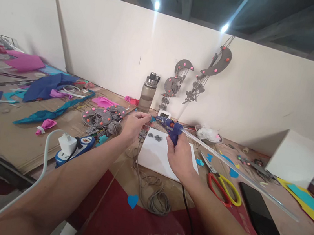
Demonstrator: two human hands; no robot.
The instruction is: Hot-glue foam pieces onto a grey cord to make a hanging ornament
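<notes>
Head view: at a cluttered craft table, the right hand (179, 157) is clenched around a blue glue gun (173, 129), a long clear glue stick (234, 171) trailing off to the right. The left hand (133, 125) pinches something small at the nozzle, over a white sheet (156, 159). With fingertips this close to the tip, a burn looks possible; stray glue could foul the grey felt pieces (154, 136) below. The gun's black cord (187, 225) and the coiled grey cord (156, 197) nearby might snag a forearm. What the left hand pinches is too small to make out; the nozzle is hidden behind it.
</notes>
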